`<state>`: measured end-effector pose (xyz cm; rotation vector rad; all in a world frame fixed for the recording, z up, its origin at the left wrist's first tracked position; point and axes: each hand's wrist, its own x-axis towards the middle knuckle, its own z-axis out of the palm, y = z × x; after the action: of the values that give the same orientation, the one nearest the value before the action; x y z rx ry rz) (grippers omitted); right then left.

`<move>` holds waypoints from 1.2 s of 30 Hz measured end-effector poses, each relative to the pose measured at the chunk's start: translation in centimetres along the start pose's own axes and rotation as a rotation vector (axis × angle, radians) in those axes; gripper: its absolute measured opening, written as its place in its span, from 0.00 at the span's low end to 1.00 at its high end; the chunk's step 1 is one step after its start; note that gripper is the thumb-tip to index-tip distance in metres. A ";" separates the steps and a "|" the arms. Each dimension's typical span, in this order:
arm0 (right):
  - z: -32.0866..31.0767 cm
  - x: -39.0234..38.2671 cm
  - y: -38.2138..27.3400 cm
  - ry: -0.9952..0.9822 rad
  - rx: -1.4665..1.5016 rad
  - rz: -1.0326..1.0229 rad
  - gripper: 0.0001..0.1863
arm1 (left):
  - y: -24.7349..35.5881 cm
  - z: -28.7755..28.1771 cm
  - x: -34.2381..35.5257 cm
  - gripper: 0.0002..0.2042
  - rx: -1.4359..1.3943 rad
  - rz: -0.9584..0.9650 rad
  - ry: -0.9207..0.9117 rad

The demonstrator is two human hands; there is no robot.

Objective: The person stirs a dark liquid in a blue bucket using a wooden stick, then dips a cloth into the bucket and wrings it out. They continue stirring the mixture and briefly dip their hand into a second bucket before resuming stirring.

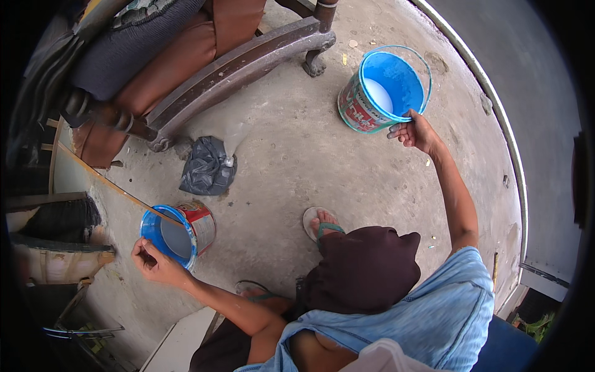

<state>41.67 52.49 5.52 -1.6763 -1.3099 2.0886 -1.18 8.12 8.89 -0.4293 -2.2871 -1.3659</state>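
My left hand point(154, 260) grips the near rim of a small blue-lined paint bucket point(192, 226) with a red and white outside. It stands on the concrete floor and holds pale liquid. My right hand point(412, 131) is stretched out to the far right and holds the lower rim of a larger blue bucket point(387, 87). That bucket is tilted toward me, with white paint showing inside. A thin wooden stick point(124, 192) crosses the small bucket's top.
A wooden bench with brown cushions point(204, 56) fills the upper left. A crumpled black plastic bag point(206, 166) lies below it. My sandalled foot point(322, 224) rests between the buckets. A raised curb point(496, 118) curves along the right.
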 end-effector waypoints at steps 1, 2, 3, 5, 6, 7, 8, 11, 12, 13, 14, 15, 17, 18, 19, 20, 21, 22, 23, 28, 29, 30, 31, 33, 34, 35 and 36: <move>1.5 0.4 -0.1 -0.046 -0.023 0.007 0.32 | 0.2 0.2 0.0 0.07 -0.021 0.005 0.006; 3.1 1.0 -0.2 -0.094 -0.042 0.014 0.31 | 0.1 0.2 0.1 0.07 -0.040 0.000 0.007; 4.9 1.5 -0.1 -0.118 -0.058 0.006 0.31 | 0.0 0.1 0.2 0.06 -0.060 -0.007 0.008; 7.6 3.4 -0.2 -0.219 -0.113 0.038 0.30 | -0.2 -0.2 0.4 0.06 -0.090 -0.026 0.016; 8.7 4.4 -0.1 -0.262 -0.143 0.048 0.31 | -0.5 -0.5 0.5 0.06 -0.080 -0.026 0.020; 9.7 5.2 0.0 -0.275 -0.180 0.039 0.32 | -0.9 -0.9 0.6 0.06 -0.070 -0.025 0.022; 10.6 5.8 0.0 -0.287 -0.220 0.029 0.33 | -1.3 -1.4 0.6 0.06 -0.061 -0.027 0.026; 12.9 6.1 -0.8 -0.336 -0.496 -0.018 0.37 | -2.2 -2.4 0.5 0.06 -0.035 -0.059 0.029; 13.3 5.8 -1.3 -0.354 -0.615 -0.031 0.39 | -2.2 -2.5 0.3 0.06 -0.030 -0.065 0.031; 12.8 6.1 -2.8 -0.443 -0.801 0.071 0.43 | -2.0 -2.5 0.2 0.06 -0.026 -0.071 0.033; 13.5 4.6 -4.7 -0.441 -0.939 0.068 0.43 | -1.9 -2.5 0.1 0.06 -0.018 -0.072 0.043; 14.5 2.7 -7.3 -0.440 -1.076 0.060 0.43 | -1.8 -2.6 0.1 0.06 -0.006 -0.078 0.052; 16.2 1.8 -9.2 -0.406 -1.222 -0.030 0.41 | -1.8 -2.4 0.1 0.06 0.006 -0.090 0.051; 17.3 2.6 -10.2 -0.375 -1.237 -0.114 0.39 | -1.9 -2.2 0.1 0.06 -0.005 -0.084 0.064; 18.6 3.8 -11.2 -0.349 -1.251 -0.198 0.37 | -2.1 -2.2 0.1 0.06 -0.013 -0.078 0.077; 19.7 6.3 -10.8 -0.330 -1.304 -0.372 0.30 | -2.1 -1.9 0.0 0.07 -0.033 -0.075 0.090; 20.4 9.9 -9.1 -0.301 -1.354 -0.548 0.22 | -2.1 -1.6 0.0 0.06 -0.047 -0.083 0.074; 21.0 13.9 -6.8 -0.245 -1.630 -0.575 0.20 | -1.9 -1.2 0.1 0.06 -0.059 -0.085 0.063; 21.1 17.3 -4.7 -0.173 -1.902 -0.592 0.19 | -1.7 -0.6 0.3 0.05 -0.077 -0.084 0.051; 22.9 22.5 -0.5 -0.518 -2.095 -0.572 0.15 | -1.7 -1.7 0.7 0.06 -0.109 -0.073 0.083; 23.4 22.6 -0.6 -0.526 -1.967 -0.596 0.15 | -2.1 -2.0 0.4 0.06 -0.116 -0.078 0.095; 23.8 22.6 -0.7 -0.530 -1.839 -0.615 0.15 | -2.4 -2.4 0.3 0.06 -0.095 -0.080 0.097; 24.0 22.7 -0.9 -0.530 -1.711 -0.629 0.15 | -2.8 -2.7 0.1 0.06 -0.076 -0.080 0.098; 23.1 23.6 -1.0 -0.422 -1.673 -0.699 0.14 | -3.2 -2.6 0.1 0.06 -0.074 -0.081 0.100; 22.4 23.8 -0.9 -0.272 -1.860 -0.714 0.14 | -3.4 -2.5 0.1 0.06 -0.085 -0.081 0.108; 22.6 22.6 -1.6 -0.271 -1.876 -0.600 0.13 | -3.4 -2.6 0.0 0.06 -0.091 -0.080 0.121; 22.8 21.6 -2.4 -0.264 -1.889 -0.489 0.13 | -3.4 -2.6 0.1 0.06 -0.086 -0.078 0.118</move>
<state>13.58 55.04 -8.42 -0.8140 -3.6647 0.3261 -2.32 4.24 7.50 -0.2815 -2.1759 -1.4911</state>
